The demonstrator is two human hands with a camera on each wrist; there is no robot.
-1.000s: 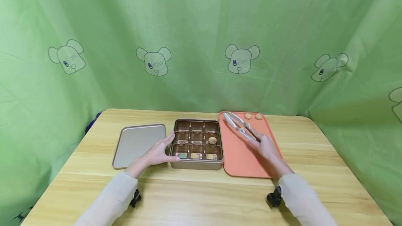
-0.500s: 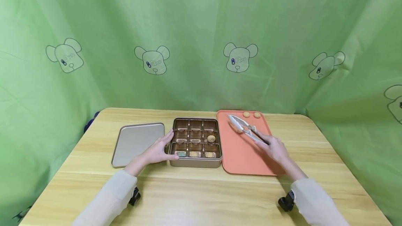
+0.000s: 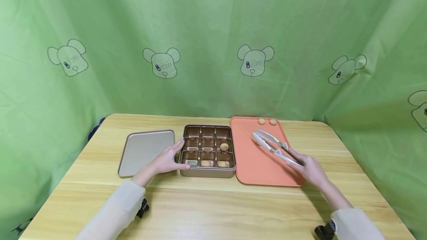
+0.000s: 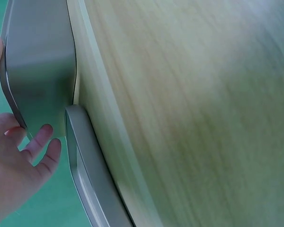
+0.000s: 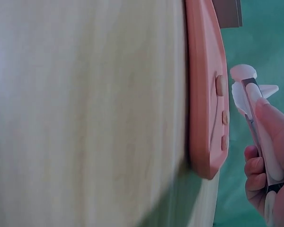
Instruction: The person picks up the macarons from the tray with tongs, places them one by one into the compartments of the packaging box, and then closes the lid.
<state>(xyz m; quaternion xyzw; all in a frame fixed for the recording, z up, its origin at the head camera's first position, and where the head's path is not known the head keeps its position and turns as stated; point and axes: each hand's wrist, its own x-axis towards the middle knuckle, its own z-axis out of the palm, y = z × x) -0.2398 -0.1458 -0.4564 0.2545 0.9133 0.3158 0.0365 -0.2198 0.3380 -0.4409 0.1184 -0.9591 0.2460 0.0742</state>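
My left hand [image 3: 166, 160] rests against the left side of a brown tin [image 3: 208, 173], thumb at its front rim and fingers spread along the side. A clear insert divides the tin into square compartments. One round cookie [image 3: 224, 147] sits in the right column, middle row; the front compartments hold greenish and yellowish pieces. My right hand [image 3: 308, 167] grips metal tongs [image 3: 277, 152], their jaws apart over the coral tray [image 3: 257, 173]. A cookie [image 5: 221, 85] lies on the tray, mostly hidden by the tong tips in the head view.
Two more round cookies, one left [image 3: 261, 121] and one right [image 3: 272, 122], lie at the tray's back edge. A grey tin lid [image 3: 146, 153] lies left of the tin. A green curtain [image 3: 207, 95] hangs behind the wooden table [image 3: 200, 210].
My right hand has moved right and toward me with the tongs, whose tips have gone from the tray's back left to near its middle. My left hand stays at the tin.
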